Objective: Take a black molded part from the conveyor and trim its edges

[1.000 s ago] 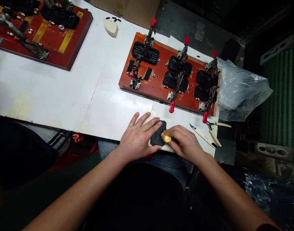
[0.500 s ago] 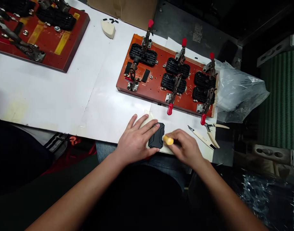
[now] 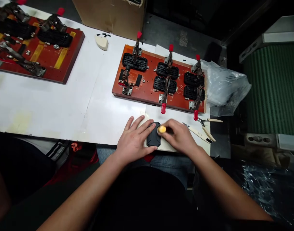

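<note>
My left hand (image 3: 134, 141) lies flat, fingers spread, pressing the black part (image 3: 153, 138) onto the pale pad (image 3: 166, 147) at the desk's (image 3: 53, 106) lower-centre edge. My right hand (image 3: 179, 137) is clenched around a yellow-tipped tool (image 3: 161, 129) touching the part's right edge.

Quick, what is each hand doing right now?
Left hand: open, fingers spread, pressing flat on the black plastic part.
Right hand: closed around a yellow-tipped tool at the part's edge.

White-covered worktable (image 3: 53, 106), cardboard box (image 3: 110, 16) behind, green conveyor (image 3: 269, 89) right
</note>
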Demonstrator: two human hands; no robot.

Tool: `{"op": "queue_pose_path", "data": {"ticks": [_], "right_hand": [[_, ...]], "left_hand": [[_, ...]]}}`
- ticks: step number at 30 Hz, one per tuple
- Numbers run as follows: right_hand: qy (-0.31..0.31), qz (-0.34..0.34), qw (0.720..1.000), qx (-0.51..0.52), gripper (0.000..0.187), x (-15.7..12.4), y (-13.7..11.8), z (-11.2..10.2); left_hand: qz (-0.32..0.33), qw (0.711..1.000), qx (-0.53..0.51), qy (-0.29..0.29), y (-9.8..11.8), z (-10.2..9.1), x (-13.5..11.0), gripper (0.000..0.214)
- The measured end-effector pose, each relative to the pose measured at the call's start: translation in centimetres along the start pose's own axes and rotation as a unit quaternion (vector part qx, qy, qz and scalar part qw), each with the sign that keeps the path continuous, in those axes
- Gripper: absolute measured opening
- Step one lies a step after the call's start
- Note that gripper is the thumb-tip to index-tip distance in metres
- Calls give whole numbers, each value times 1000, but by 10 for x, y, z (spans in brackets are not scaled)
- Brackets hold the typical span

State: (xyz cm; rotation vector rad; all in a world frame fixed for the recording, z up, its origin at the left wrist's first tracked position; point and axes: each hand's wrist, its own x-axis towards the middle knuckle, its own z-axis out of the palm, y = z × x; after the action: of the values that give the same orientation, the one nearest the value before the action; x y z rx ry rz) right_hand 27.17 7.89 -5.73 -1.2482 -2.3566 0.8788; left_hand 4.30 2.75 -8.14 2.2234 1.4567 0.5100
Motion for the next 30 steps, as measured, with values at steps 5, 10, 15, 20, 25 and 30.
{"op": "queue_pose_path", "data": {"ticks": [5, 10, 15, 20, 25, 30], "right_hand": [[25, 46, 998, 23, 8, -12, -11, 5], [-39, 108, 991, 69, 22, -11, -2, -30], [119, 184, 964, -148, 47, 76, 19, -92], [57, 202, 952, -222, 29, 132, 18, -109], [104, 183, 964, -163, 37, 82, 3, -100], [-186, 161, 903, 353, 49, -84, -3, -18]], "left_hand": [[2, 1000, 7, -1, 0, 2, 0, 80], [7, 1000, 23, -3, -1, 1, -3, 83], [15, 998, 58, -7, -5, 1, -3, 83], [19, 996, 84, -15, -5, 0, -4, 85], [27, 995, 94, -22, -6, 1, -5, 84], [31, 993, 113, -33, -8, -1, -3, 81]]}}
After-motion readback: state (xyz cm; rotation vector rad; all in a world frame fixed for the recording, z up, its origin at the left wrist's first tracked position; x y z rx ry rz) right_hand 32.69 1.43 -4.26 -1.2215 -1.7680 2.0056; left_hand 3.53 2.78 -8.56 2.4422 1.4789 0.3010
